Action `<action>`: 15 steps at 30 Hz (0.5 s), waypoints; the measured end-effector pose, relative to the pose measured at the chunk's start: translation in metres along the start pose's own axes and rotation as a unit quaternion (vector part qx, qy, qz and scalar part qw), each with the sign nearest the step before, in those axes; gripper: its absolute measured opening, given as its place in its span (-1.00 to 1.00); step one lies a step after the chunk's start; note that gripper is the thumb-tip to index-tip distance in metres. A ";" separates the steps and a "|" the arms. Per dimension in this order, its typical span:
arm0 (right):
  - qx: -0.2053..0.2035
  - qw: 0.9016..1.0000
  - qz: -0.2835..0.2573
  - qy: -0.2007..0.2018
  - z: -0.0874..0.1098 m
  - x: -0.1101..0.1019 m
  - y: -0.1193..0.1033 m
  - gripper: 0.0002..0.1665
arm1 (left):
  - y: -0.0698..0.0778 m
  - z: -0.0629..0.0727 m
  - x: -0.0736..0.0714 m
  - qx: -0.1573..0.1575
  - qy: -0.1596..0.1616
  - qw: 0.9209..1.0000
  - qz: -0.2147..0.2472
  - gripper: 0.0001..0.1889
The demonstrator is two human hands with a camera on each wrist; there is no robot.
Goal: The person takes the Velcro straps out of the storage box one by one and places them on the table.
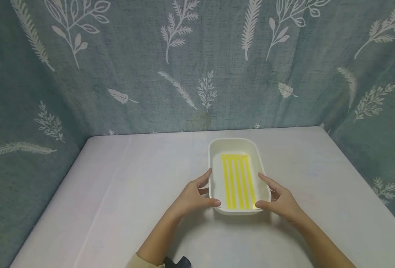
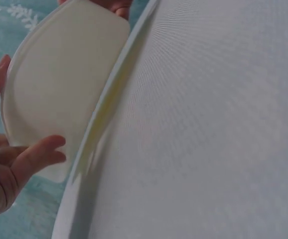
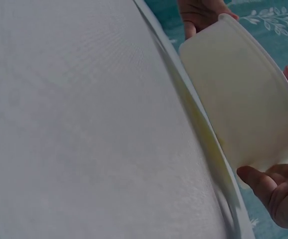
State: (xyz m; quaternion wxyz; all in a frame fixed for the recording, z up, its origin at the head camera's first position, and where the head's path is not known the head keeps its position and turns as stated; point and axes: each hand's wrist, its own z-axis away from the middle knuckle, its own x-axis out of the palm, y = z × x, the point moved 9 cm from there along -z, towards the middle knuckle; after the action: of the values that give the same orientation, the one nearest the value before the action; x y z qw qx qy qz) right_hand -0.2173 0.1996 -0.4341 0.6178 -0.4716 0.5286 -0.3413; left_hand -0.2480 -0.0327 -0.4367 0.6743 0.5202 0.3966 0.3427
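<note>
A white rectangular plastic tub (image 1: 234,146) with rounded corners lies between my hands, its open top facing up. Parallel yellow strips (image 1: 238,182), joined by a yellow band at the far end, run lengthwise over its floor. My left hand (image 1: 194,195) holds the near left corner, thumb on the rim and fingers along the outer wall. At the near right corner my right hand (image 1: 282,203) grips it in the same way. Both wrist views show the tub's pale outer wall (image 2: 59,74) (image 3: 243,94) with fingertips against it.
A white-covered table (image 1: 143,178) lies under the tub, and a shadow falls below its near end. Behind and at both sides hangs a grey-green curtain (image 1: 133,67) with white leaf prints. A black object (image 1: 180,262) shows beside the left sleeve.
</note>
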 end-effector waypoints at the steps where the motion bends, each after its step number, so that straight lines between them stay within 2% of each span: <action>1: 0.003 1.000 0.015 0.001 0.000 0.000 0.000 -0.01 | 0.000 0.000 0.000 0.000 -0.001 1.000 0.000 0.07; 5: 0.006 0.999 0.053 -0.009 0.002 0.003 0.003 0.01 | 0.000 0.003 -0.002 -0.004 -0.004 1.000 -0.016 0.09; 7: -0.005 0.998 0.057 -0.015 0.003 0.006 0.002 0.03 | 0.001 0.005 -0.004 -0.007 -0.005 1.000 -0.030 0.10; 15: -0.030 0.999 0.009 -0.040 0.001 0.010 0.004 0.08 | -0.001 0.006 -0.006 -0.014 -0.005 1.000 -0.027 0.11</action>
State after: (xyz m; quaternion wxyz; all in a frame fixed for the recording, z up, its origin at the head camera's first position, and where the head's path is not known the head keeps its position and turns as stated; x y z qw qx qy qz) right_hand -0.2142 0.1915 -0.4411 0.6268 -0.4986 0.5176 -0.3010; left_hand -0.2453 -0.0407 -0.4360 0.6925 0.5015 0.4024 0.3272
